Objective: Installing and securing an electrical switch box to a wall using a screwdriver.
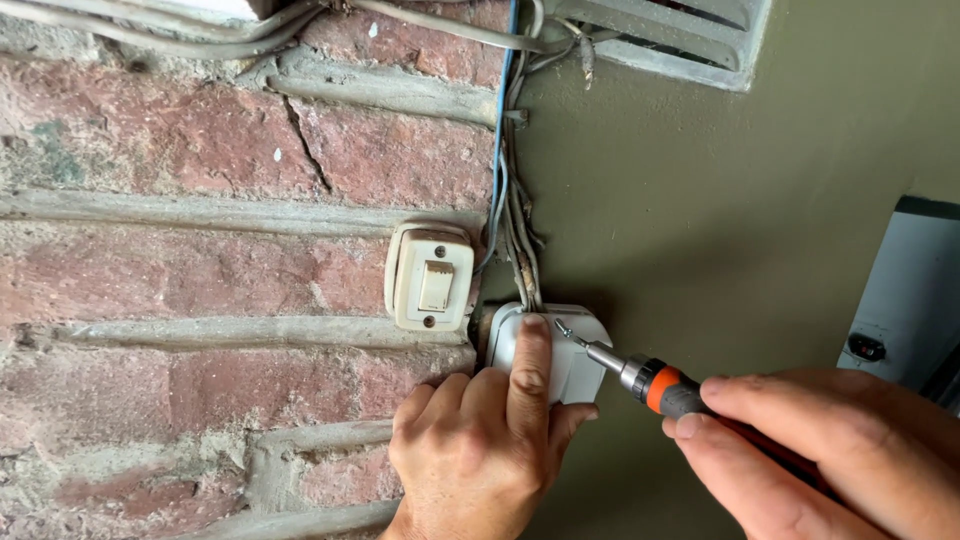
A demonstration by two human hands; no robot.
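My left hand (480, 440) presses a small grey wall box (580, 360) against the wall, its index finger stretched up over the box's front. My right hand (830, 450) grips a screwdriver (650, 380) with an orange and grey collar. The screwdriver's metal tip carries a small screw (563, 328) at the box's upper edge. A bundle of white and blue cables (515, 200) runs down the wall into the top of the box.
A cream rocker switch (432, 277) is mounted on the red brick wall (200, 150) just left of the box. To the right is olive plaster wall (720, 220), a grey vent (690, 35) at the top and a light grey panel (910, 300) at the right edge.
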